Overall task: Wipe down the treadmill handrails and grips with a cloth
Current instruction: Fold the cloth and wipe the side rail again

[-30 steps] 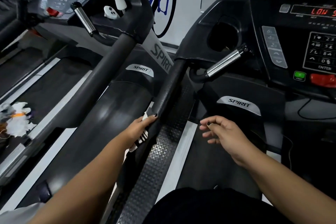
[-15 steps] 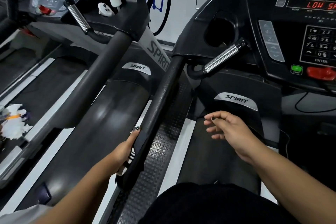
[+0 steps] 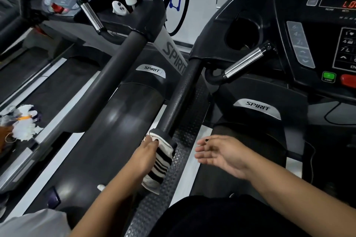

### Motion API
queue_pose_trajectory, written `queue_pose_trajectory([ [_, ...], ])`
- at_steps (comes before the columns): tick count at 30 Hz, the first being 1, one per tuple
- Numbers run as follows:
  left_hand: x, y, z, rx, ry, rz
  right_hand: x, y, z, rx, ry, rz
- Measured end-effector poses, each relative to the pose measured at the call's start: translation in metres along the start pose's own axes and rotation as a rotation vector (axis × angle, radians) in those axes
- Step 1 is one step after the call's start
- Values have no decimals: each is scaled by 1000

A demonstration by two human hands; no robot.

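The left hand (image 3: 147, 155) is closed around a black-and-white striped cloth (image 3: 159, 165), wrapping it over the near end of the long black textured handrail (image 3: 182, 100) of the right-hand treadmill. The cloth covers the rail's tip and hangs down below the fingers, over the dimpled black side step (image 3: 185, 159). The right hand (image 3: 221, 155) hovers just beside it, palm up, fingers spread and loose, holding nothing and touching nothing.

Further up, this rail runs to the console housing, where 1 short chrome pulse grip (image 3: 244, 62) on a curved black stem angles out. Nothing touches that grip. The opposite rail of this machine is out of view. To the left, the neighbouring treadmill's black handrail (image 3: 115, 75) and its own chrome grip (image 3: 91, 15) also stand free of any cloth.

My reading: with the cloth at the rail's end, 1 rail looks close to done, though cleanliness cannot be judged here. The chrome grip and the unseen far rail likely remain.
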State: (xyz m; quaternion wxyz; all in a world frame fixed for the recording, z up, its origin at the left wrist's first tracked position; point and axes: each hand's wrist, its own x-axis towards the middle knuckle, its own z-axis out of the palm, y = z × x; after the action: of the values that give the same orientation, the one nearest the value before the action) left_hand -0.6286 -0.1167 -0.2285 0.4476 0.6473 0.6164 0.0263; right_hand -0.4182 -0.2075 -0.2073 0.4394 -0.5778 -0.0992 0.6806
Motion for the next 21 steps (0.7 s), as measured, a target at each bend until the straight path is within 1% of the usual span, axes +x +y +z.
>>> queue_pose_trajectory([
  [1, 0, -1, -4, 78, -15, 40, 2, 4, 7, 30, -33, 72],
  [3, 1, -7, -9, 126, 1, 13, 5, 12, 25, 45, -95, 206],
  [4, -3, -5, -13, 189, 24, 2, 6, 16, 37, 38, -122, 258],
  [6, -7, -6, -18, 316, 89, 19, 11, 23, 61, 14, -167, 319],
  [7, -7, -6, -21, 339, 122, 52, 14, 26, 73, 13, -178, 328],
  [9, -7, -10, -28, 290, 165, 79, 24, 31, 93, 69, -143, 309],
  [11, -7, -18, -33, 211, 168, 67, 33, 37, 109, 129, -72, 249],
  [16, -4, -28, -40, -39, 216, 89, 54, 53, 130, 167, 61, 109],
  [18, -2, -31, -44, -120, 255, 84, 63, 51, 130, 146, 152, 28],
  [21, -1, -31, -47, -172, 316, 78, 81, 42, 126, 77, 284, -70],
])
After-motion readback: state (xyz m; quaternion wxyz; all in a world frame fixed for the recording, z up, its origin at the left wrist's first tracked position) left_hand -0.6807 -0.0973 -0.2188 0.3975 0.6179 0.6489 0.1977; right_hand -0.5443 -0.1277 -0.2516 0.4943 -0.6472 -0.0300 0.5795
